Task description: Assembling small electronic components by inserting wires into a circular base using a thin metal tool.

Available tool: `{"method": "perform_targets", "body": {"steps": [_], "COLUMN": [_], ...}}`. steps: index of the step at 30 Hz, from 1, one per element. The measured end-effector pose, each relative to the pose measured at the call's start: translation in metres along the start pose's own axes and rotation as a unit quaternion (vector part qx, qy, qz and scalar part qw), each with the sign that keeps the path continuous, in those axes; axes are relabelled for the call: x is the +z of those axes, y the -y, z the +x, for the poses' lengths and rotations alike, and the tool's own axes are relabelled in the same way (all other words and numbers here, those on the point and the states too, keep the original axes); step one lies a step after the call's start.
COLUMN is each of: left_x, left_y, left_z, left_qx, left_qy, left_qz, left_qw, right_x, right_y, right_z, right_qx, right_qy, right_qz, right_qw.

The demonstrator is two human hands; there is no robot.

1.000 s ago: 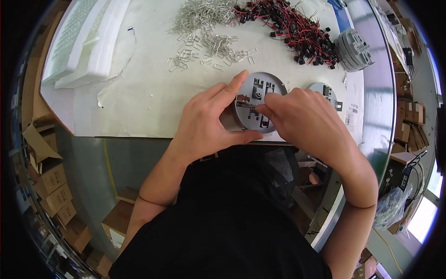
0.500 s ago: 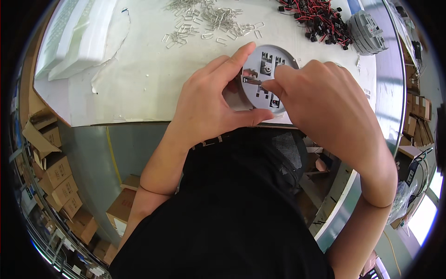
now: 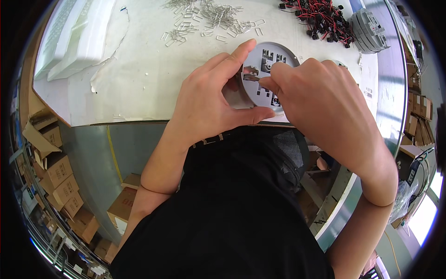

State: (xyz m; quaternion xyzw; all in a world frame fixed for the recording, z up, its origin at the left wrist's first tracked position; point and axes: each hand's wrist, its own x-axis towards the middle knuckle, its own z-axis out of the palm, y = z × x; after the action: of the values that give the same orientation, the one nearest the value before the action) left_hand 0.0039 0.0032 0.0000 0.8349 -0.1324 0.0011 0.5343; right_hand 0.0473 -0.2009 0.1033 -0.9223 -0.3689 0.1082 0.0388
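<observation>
A round grey plastic housing (image 3: 254,90) with slots and metal fittings in its face is tilted up near the table's front edge. My left hand (image 3: 206,95) grips it by the rim, fingertips at the top and thumb along the bottom. Over the face, my right hand (image 3: 325,95) has its thumb and index finger pinched on a small metal piece (image 3: 251,77) at a slot on the left side. The piece's inner end is hidden by the fingertips, and the hand covers the housing's right part.
Loose U-shaped metal wires (image 3: 218,17) lie at the table's back. Farther right are black parts with red wires (image 3: 320,21) and a stack of grey round housings (image 3: 368,31). White foam blocks (image 3: 76,42) stand at the left. Cardboard boxes (image 3: 62,179) sit on the floor.
The housing is slightly higher and shifted a little. My right fingertips have moved slightly left and up, still at the same slot. My left hand keeps its grip.
</observation>
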Motion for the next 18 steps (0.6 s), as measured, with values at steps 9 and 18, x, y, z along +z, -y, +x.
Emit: {"method": "perform_targets", "body": {"steps": [9,18], "left_x": [-0.002,-0.018], "left_y": [0.0,0.004], "left_z": [0.0,-0.001], "left_qx": [-0.023,-0.004], "left_qy": [0.014,0.022], "left_qz": [-0.012,-0.032], "left_qw": [1.0,0.999], "right_x": [0.002,0.025], "right_y": [-0.002,-0.021], "right_z": [-0.003,-0.007], "right_qx": [0.017,0.083], "right_qy": [0.032,-0.022], "right_qz": [-0.032,0.149], "right_qw": [0.999,0.985]}}
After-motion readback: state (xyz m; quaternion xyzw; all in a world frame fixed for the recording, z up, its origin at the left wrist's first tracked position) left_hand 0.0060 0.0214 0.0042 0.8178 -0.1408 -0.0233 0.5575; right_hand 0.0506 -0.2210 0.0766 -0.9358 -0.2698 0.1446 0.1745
